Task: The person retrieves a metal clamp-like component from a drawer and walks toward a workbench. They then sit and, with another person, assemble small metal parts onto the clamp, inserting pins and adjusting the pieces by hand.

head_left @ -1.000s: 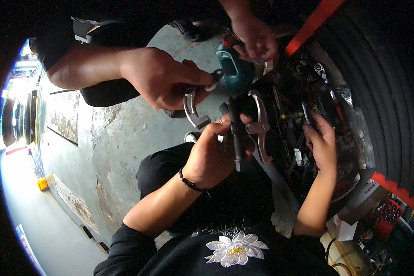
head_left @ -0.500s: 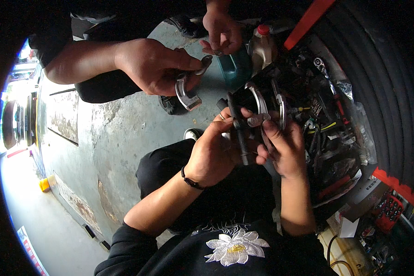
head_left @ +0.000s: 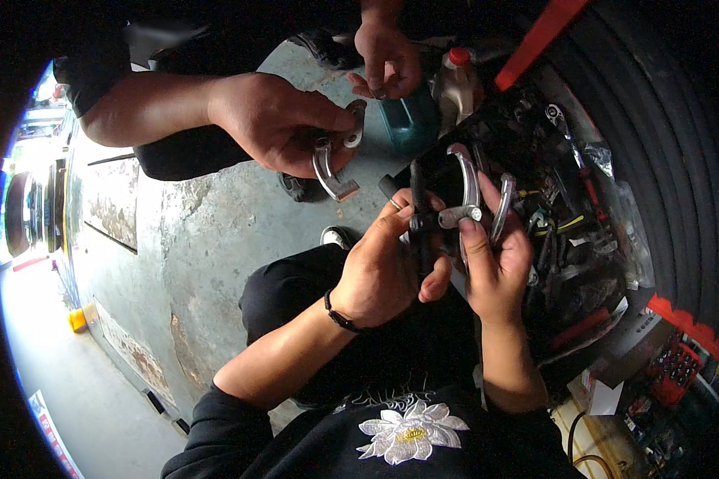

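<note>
My left hand (head_left: 373, 275) is closed around a black metal puller body (head_left: 417, 180), which stands roughly upright in the fingers. Close beside it, my right hand (head_left: 495, 279) grips curved silver puller jaws: one jaw (head_left: 468, 180) rises hooked toward the top, and another (head_left: 502, 206) lies along the fingers. A short grey metal cylinder (head_left: 461, 215) sits between the two hands, above my right thumb; whether it joins the black body is unclear. Across from me, another person's hand (head_left: 272, 124) holds a similar silver jaw (head_left: 330, 174) and a small metal link (head_left: 355, 125).
The other person's second hand (head_left: 387, 60) hovers near a teal container (head_left: 410, 124) and a red-capped jug (head_left: 455, 88). Right of my hands, a dark heap of tools includes a ratchet (head_left: 563, 124). Stacked black tires (head_left: 671, 160) and a red bar (head_left: 539, 44) stand beyond.
My right hand has tilted, and its silver jaws have shifted right and more upright. The black body has turned slightly in my left hand. The other person's jaw has shifted a little right and down.
</note>
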Motion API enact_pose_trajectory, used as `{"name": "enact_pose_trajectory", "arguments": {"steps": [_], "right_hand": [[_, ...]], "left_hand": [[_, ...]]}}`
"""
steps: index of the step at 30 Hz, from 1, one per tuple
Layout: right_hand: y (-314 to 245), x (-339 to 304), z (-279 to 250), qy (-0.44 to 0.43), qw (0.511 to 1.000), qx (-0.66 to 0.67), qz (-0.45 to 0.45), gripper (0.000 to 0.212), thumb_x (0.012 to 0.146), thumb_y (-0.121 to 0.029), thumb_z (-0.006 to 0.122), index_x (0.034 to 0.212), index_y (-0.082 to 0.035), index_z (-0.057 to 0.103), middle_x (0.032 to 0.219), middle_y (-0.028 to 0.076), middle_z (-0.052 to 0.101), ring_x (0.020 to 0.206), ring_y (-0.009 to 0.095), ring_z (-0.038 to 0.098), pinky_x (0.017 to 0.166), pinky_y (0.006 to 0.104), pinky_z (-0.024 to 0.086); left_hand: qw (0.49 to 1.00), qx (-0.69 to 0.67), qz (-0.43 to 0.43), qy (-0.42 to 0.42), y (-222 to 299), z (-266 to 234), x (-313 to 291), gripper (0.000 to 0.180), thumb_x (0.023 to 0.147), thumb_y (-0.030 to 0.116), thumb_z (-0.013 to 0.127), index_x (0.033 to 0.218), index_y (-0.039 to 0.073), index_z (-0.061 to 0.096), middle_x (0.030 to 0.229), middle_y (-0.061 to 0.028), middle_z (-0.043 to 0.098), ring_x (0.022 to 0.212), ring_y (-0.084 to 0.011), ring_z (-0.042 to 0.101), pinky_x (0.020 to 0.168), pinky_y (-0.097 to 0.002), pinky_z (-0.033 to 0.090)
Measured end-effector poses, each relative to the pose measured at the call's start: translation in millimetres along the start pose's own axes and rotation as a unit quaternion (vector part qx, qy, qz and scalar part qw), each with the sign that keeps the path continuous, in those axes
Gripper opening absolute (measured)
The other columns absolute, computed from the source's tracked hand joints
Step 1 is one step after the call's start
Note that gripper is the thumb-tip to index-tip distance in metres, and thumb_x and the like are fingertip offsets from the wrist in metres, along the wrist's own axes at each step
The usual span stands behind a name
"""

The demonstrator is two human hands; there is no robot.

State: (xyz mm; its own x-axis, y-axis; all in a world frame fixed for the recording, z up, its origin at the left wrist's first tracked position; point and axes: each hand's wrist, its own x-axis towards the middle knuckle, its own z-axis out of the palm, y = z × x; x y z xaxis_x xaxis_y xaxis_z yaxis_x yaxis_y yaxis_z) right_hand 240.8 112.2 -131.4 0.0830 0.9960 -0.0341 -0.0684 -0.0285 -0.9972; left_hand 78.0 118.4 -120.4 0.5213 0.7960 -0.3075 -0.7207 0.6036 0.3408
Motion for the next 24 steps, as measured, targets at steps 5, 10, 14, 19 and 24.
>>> {"name": "enact_pose_trajectory", "arguments": {"steps": [5, 10, 14, 19, 24], "right_hand": [[2.2, 9.0, -3.2, -0.03, 0.997, -0.033, -0.061, 0.043, 0.101, -0.015, 0.061, 0.139, 0.005, 0.055, 0.124, 0.013, 0.069, 0.109, 0.014, 0.061, 0.099, 0.031, 0.046], [3.3, 8.5, -1.8, -0.036, 0.999, -0.03, -0.01, 0.045, 0.102, -0.02, 0.062, 0.139, 0.003, 0.056, 0.126, 0.014, 0.069, 0.109, 0.017, 0.063, 0.101, 0.0328, 0.046], [2.6, 4.0, 3.9, -0.029, 0.999, 0.01, -0.028, 0.046, 0.102, -0.019, 0.062, 0.141, 0.003, 0.054, 0.132, 0.016, 0.065, 0.114, 0.02, 0.062, 0.103, 0.0346, 0.045], [-1.9, -0.5, 1.3, -0.09, 0.996, 0.006, 0.021, 0.039, 0.101, -0.017, 0.063, 0.135, 0.002, 0.057, 0.124, 0.01, 0.067, 0.111, 0.015, 0.061, 0.099, 0.0315, 0.045], [0.3, -4.5, -0.3, -0.116, 0.992, 0.05, 0.011, 0.031, 0.1, -0.018, 0.063, 0.125, 0.001, 0.06, 0.111, 0.005, 0.069, 0.097, 0.01, 0.061, 0.087, 0.0274, 0.048]], "left_hand": [[0.999, 0.0, -0.023, -0.048, 1.4, 7.3, -1.6, 0.035, 0.105, 0.044, 0.043, 0.129, 0.018, 0.046, 0.095, -0.0094, 0.059, 0.052, -0.0225, 0.051, 0.049, -0.0316, 0.039], [0.998, 0.014, -0.015, 0.052, -4.3, 15.0, -5.4, 0.034, 0.106, 0.045, 0.041, 0.128, 0.02, 0.046, 0.086, -0.0101, 0.059, 0.046, -0.0186, 0.045, 0.044, -0.0293, 0.036], [0.998, -0.012, -0.018, 0.058, -2.0, 10.4, -4.4, 0.032, 0.105, 0.047, 0.042, 0.119, 0.02, 0.053, 0.076, -0.0067, 0.06, 0.041, -0.017, 0.044, 0.042, -0.0278, 0.035], [0.989, -0.051, -0.072, 0.116, 3.3, 3.3, -6.5, 0.033, 0.104, 0.048, 0.043, 0.108, 0.021, 0.06, 0.07, -0.0036, 0.062, 0.033, -0.0148, 0.036, 0.037, -0.0277, 0.03], [0.987, -0.032, -0.082, 0.135, 3.7, 5.1, -8.3, 0.032, 0.104, 0.048, 0.041, 0.103, 0.019, 0.054, 0.056, -0.0033, 0.052, 0.032, -0.0144, 0.031, 0.036, -0.0278, 0.027]]}}
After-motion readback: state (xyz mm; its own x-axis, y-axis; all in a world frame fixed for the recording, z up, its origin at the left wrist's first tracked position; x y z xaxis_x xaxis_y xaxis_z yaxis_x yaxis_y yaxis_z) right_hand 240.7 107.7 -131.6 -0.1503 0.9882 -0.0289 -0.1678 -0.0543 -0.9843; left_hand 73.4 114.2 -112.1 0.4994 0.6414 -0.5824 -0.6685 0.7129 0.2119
